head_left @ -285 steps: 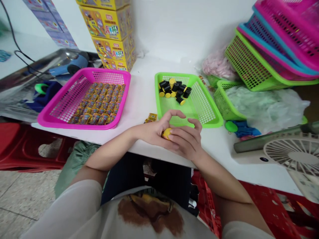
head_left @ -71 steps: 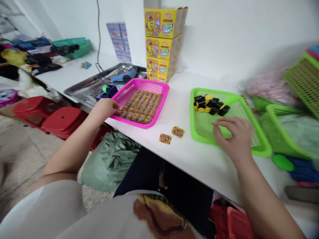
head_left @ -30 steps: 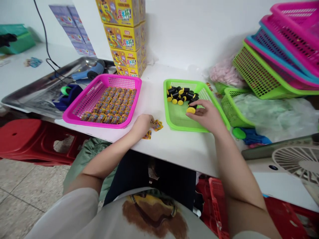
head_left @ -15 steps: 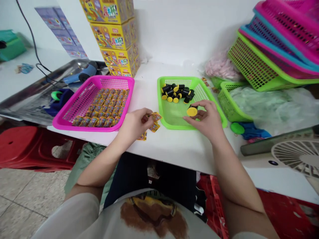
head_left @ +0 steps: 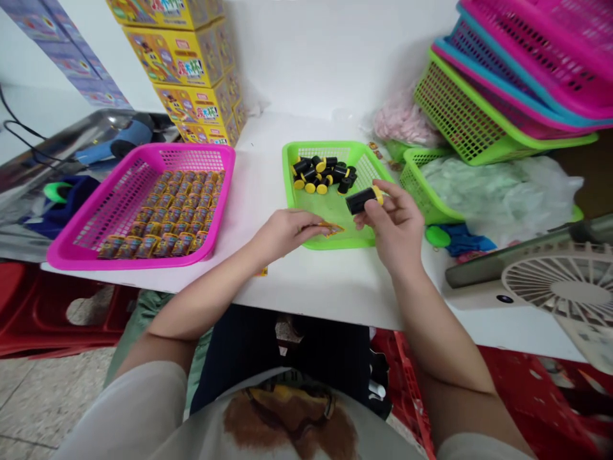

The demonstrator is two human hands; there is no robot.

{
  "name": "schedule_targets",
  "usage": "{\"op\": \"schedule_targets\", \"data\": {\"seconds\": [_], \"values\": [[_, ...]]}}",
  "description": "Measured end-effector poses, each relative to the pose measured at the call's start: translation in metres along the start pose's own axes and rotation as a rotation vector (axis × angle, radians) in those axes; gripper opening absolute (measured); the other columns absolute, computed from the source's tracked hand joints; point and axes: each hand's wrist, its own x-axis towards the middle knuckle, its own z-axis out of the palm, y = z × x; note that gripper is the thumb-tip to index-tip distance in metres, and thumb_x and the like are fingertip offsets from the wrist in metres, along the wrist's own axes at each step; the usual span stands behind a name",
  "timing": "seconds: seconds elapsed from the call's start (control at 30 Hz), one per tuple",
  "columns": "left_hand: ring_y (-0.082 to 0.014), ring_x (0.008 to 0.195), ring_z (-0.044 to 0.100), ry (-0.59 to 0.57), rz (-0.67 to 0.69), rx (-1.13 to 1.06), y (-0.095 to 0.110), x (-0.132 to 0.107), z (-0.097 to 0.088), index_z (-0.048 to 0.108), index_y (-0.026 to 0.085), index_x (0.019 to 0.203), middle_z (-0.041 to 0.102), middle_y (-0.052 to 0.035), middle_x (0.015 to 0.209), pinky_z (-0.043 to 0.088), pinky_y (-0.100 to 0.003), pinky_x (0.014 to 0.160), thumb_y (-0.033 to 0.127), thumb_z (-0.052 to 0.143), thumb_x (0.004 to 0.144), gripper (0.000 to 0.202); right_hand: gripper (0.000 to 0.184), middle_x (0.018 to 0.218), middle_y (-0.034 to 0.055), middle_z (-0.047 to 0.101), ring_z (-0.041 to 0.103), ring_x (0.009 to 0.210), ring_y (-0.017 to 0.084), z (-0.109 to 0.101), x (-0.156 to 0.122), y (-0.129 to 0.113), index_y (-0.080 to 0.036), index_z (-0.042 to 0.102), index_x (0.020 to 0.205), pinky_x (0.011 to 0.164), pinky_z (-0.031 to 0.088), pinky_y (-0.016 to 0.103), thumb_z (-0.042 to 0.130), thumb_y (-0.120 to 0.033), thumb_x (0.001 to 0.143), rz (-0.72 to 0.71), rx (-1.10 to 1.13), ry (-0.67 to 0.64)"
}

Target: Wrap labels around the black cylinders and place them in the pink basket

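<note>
In my right hand [head_left: 395, 223] is a small black cylinder [head_left: 360, 200] with a yellow cap, tilted sideways over the green basket [head_left: 357, 241]. My left hand [head_left: 294, 233] pinches a small orange printed label [head_left: 332, 227] at the basket's front edge, a short gap from the cylinder. Several black cylinders with yellow ends [head_left: 325, 172] lie heaped at the back of that basket. Part of another orange label [head_left: 263, 272] shows on the table below my left wrist. To the left, the pink basket [head_left: 62, 252] holds rows of labelled cylinders [head_left: 165, 214].
Yellow printed boxes [head_left: 191, 67] are stacked behind the pink basket. At right are stacked coloured baskets [head_left: 479, 102], a green basket with plastic bags [head_left: 498, 191], and a white fan [head_left: 569, 287]. Red stools [head_left: 43, 319] stand below the table at left.
My left hand has lifted a label from the table and carried it right, to the green basket. My right hand has turned the cylinder so its black side shows. The view has shifted right.
</note>
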Motion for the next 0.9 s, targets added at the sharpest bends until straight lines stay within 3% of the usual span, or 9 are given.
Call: {"op": "schedule_targets", "data": {"seconds": [0.17,0.23,0.37,0.57,0.63,0.8,0.9], "values": [[-0.0175,0.09,0.077,-0.115,0.145,0.289,-0.011,-0.01,-0.002,0.082,0.021,0.113,0.083,-0.0068,0.092,0.049,-0.033,0.089,0.044,0.048,0.114,0.041,0.044,0.088,-0.0021,0.077,0.071,0.064,0.013,0.005,-0.009,-0.014,-0.034,0.075,0.118,0.056,0.063,0.027,0.079,-0.067,0.089,-0.04,0.009,-0.031],[-0.0187,0.099,0.077,-0.178,0.155,0.338,-0.008,-0.011,-0.002,0.076,0.021,0.131,0.085,-0.0078,0.101,0.047,-0.036,0.096,0.039,0.044,0.116,0.04,0.041,0.09,-0.0014,0.079,0.074,0.069,0.015,0.007,-0.011,-0.019,-0.034,0.076,0.117,0.058,0.063,0.027,0.08,-0.065,0.089,-0.061,-0.006,-0.054],[-0.0202,0.116,0.074,-0.264,0.146,0.345,-0.001,-0.014,0.0,0.038,0.018,0.169,0.084,-0.0087,0.119,0.041,-0.041,0.109,0.026,0.039,0.115,0.055,0.038,0.096,0.001,0.081,0.08,0.087,0.019,0.009,-0.014,-0.023,-0.033,0.078,0.114,0.068,0.066,0.029,0.079,-0.063,0.091,-0.099,-0.035,-0.085],[-0.0183,0.12,0.075,-0.242,0.153,0.32,0.001,-0.018,0.0,0.006,0.02,0.177,0.083,-0.0066,0.116,0.039,-0.042,0.117,0.011,0.034,0.108,0.075,0.042,0.095,0.0011,0.082,0.08,0.088,0.019,0.008,-0.013,-0.024,-0.03,0.079,0.111,0.074,0.068,0.031,0.08,-0.066,0.089,-0.06,-0.068,-0.091],[-0.0192,0.12,0.074,-0.218,0.147,0.307,0.002,-0.018,-0.001,0.007,0.02,0.177,0.083,-0.0066,0.115,0.039,-0.043,0.118,0.014,0.037,0.109,0.074,0.044,0.097,0.0016,0.083,0.08,0.088,0.019,0.008,-0.014,-0.025,-0.03,0.078,0.111,0.076,0.068,0.032,0.079,-0.068,0.088,-0.045,-0.099,-0.104],[-0.0203,0.123,0.074,-0.18,0.107,0.258,0.001,-0.017,-0.004,0.027,0.018,0.173,0.083,-0.008,0.115,0.041,-0.043,0.118,0.016,0.036,0.11,0.064,0.047,0.109,0.0049,0.082,0.078,0.091,0.021,0.004,-0.016,-0.024,-0.031,0.077,0.119,0.081,0.067,0.037,0.077,-0.067,0.09,-0.082,-0.239,-0.102],[-0.0222,0.12,0.075,-0.141,0.089,0.133,0.003,-0.016,-0.002,0.035,0.019,0.17,0.083,-0.0095,0.119,0.046,-0.044,0.116,0.029,0.041,0.112,0.059,0.046,0.117,0.0061,0.083,0.077,0.092,0.022,0.001,-0.016,-0.024,-0.031,0.077,0.125,0.086,0.067,0.041,0.076,-0.063,0.093,-0.129,-0.328,-0.136]]}}
